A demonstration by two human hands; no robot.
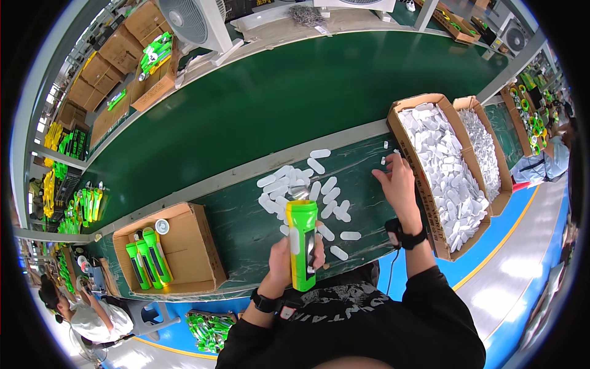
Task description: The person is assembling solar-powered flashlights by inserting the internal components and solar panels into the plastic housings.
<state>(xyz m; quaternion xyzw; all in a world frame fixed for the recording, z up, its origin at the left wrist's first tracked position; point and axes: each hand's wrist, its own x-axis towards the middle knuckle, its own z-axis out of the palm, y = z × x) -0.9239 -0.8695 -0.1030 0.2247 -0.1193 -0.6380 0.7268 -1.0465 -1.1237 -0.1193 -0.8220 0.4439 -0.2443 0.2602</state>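
Hands (401, 184) apart, left (280, 259) around green flashlight (303, 229)

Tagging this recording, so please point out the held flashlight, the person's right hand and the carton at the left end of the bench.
Held flashlight (303, 247): head view, middle of its body.
Right hand (401, 185): head view, back of the hand.
Carton (190, 247): head view, bare inside.
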